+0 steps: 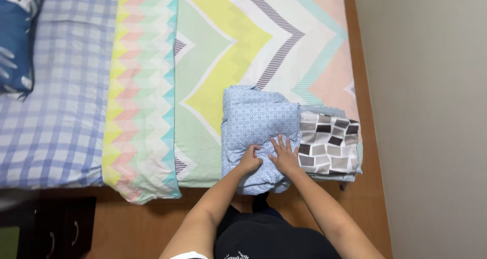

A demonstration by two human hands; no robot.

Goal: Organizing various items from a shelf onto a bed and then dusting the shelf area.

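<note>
Your left hand (250, 159) bunches the folded blue patterned cloth (256, 137) at the bed's five o'clock corner; your right hand (285, 155) presses it flat, fingers spread. The bundle overhangs the mattress edge (203, 180) and may slide off, or nudge the grey-checked folded cloth (328, 143) at three o'clock.

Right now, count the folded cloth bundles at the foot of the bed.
2. The light blue bundle lies under both hands, left hand and right hand. The grey-checked bundle sits touching its right side. More may be hidden beneath them.
</note>
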